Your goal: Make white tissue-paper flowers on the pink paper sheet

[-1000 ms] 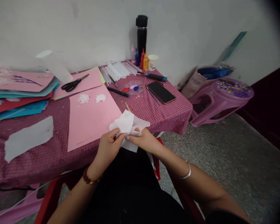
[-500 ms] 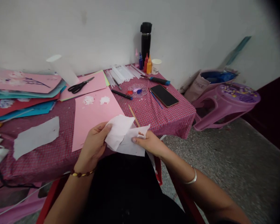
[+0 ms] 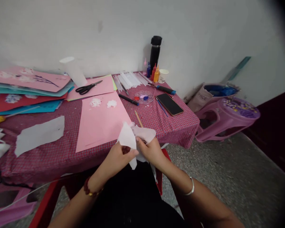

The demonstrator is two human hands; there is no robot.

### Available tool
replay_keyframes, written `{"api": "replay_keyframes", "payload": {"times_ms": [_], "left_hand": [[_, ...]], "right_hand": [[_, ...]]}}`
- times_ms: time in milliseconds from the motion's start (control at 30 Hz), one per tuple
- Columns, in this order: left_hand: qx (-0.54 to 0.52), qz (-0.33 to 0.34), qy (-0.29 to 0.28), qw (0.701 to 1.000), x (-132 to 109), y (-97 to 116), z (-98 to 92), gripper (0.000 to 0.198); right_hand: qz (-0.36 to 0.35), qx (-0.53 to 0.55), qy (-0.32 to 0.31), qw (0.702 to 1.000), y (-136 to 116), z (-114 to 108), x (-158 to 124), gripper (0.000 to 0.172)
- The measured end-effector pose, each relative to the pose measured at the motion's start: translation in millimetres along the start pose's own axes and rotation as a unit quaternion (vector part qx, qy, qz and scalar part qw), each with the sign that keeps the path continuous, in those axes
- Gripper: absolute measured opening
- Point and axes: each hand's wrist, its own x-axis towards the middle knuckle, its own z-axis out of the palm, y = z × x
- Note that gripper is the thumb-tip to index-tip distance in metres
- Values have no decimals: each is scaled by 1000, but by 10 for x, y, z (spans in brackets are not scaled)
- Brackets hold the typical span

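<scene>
My left hand (image 3: pixel 122 156) pinches a crumpled white tissue (image 3: pixel 127 136) just off the table's front edge, thumb pressed along its lower part. Close beside it, my right hand (image 3: pixel 150 150) grips white tissue (image 3: pixel 146 133) that bunches up and curls over the fingers. Whether the two hands hold one sheet or two torn pieces, I cannot tell. Behind them lies a pink paper sheet (image 3: pixel 97 126) with two white tissue clumps (image 3: pixel 111 104) on its upper part. A flat white tissue piece (image 3: pixel 40 134) rests on the checked tablecloth (image 3: pixel 70 125) at left.
Black scissors (image 3: pixel 87 88) lie on pink paper near a white roll (image 3: pixel 73 71). A paint palette (image 3: pixel 142 97), a pencil (image 3: pixel 138 118), a phone (image 3: pixel 169 104) and paint bottles (image 3: pixel 156 74) sit towards the right. Painted sheets (image 3: pixel 33 79) are stacked at left. A pink stool (image 3: pixel 225 118) stands beyond the table.
My hands have drawn closer together, and the tissue between them has gone from spread out to crumpled and folded upward. My left hand has moved right and turned. The camera view has shifted slightly.
</scene>
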Motion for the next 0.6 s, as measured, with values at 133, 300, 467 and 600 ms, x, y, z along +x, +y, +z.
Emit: {"api": "replay_keyframes", "payload": {"times_ms": [133, 300, 467, 600], "left_hand": [[-8, 21, -2, 1000, -71, 85, 60, 30], [-29, -10, 109, 994, -83, -27, 6, 28], [-75, -36, 108, 991, -48, -137, -95, 37], [-3, -22, 72, 997, 1, 16, -185, 38]], "right_hand": [[1, -39, -4, 999, -45, 5, -28, 24], [32, 8, 6, 999, -60, 9, -21, 23], [60, 107, -17, 992, -71, 18, 6, 25], [45, 29, -64, 997, -60, 20, 8, 36]]}}
